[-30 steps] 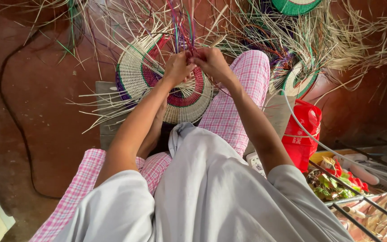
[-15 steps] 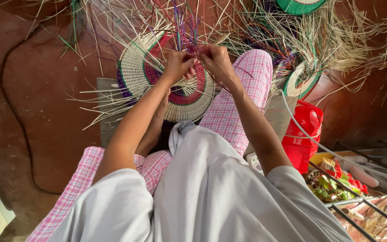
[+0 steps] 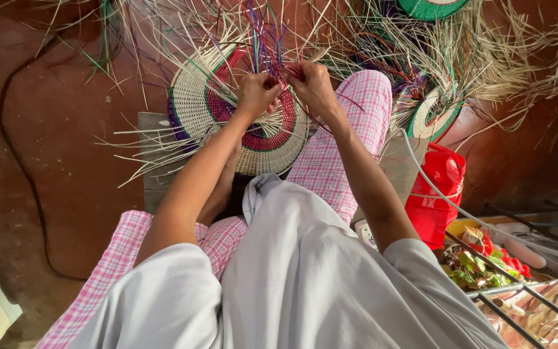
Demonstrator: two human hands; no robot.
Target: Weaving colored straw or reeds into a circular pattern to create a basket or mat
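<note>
Running left to right, by label:

Floor [image 3: 53,136]: reddish and bare at the left, with a dark cable [image 3: 17,161] curving down it.

Mat [image 3: 224,103]: a round woven disc, pale with green, purple and red rings, rested on the person's lap and on a grey block [image 3: 156,152]; loose straw ends fanned out from its rim on all sides.

Left hand [image 3: 256,94]: closed in a tight pinch at the mat's upper rim, fingers curled on a few strands.

Strands [image 3: 267,45]: a thin bundle of purple, green and red fibres rose from between the two hands toward the top edge of the view; its long axis ran away from the person, nearly upright in the frame.

Right hand [image 3: 310,84]: also pinched shut on the strands, just beside the left hand and almost touching it; I could not tell which fibres each hand held.

Key relation: the free length lay straight beyond the fingertips, both hands about equally near.

Small mat [image 3: 431,116]: green-rimmed, in the straw heap at right.

Bag [image 3: 437,194]: red, beside the right knee.
</note>
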